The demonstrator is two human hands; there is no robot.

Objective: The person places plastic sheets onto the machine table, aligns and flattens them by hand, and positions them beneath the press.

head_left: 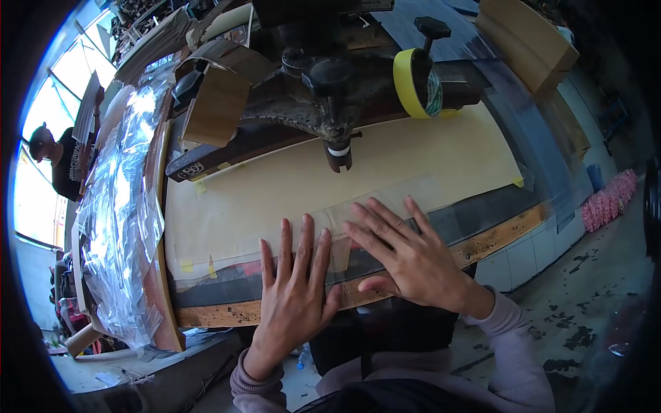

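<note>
A long cream sheet [275,186] lies on the dark work surface, held at its edges by bits of yellow tape. My left hand [296,289] rests with spread fingers at the sheet's near edge, fingertips on a clear film. To its right my right hand [413,258] lies flat and spread, fingertips on the same translucent strip [344,210]. Neither hand holds anything. Beyond the hands, a dark metal machine head [339,155] hangs over the sheet. A roll of yellow tape [411,86] stands on the machine's arm.
Crumpled clear plastic [124,206] covers the left side. Cardboard pieces [217,107] sit at the back left, and a brown box [527,45] is at the back right. A wooden edge [499,237] runs along the front. Another person [62,162] is at the far left.
</note>
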